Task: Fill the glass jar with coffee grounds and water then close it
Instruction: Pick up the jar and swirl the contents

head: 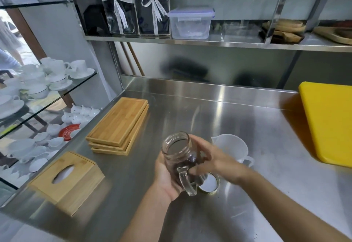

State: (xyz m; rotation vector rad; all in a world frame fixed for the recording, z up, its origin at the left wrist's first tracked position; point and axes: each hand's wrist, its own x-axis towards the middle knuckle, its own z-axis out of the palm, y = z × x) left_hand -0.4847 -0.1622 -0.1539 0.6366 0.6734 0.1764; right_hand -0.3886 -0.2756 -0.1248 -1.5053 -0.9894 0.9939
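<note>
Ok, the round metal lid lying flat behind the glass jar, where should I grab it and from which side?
Pinch the round metal lid by its raised rim, coming from above on its right side. It lies flat on the steel counter, and the glass handled jar held in both hands covers its left edge.

The glass jar (179, 156) is cupped from below by the left hand (164, 177) and gripped on its right side by the right hand (217, 160).

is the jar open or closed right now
Open: the glass jar has a bare mouth, and its lid lies on the steel counter.
</note>
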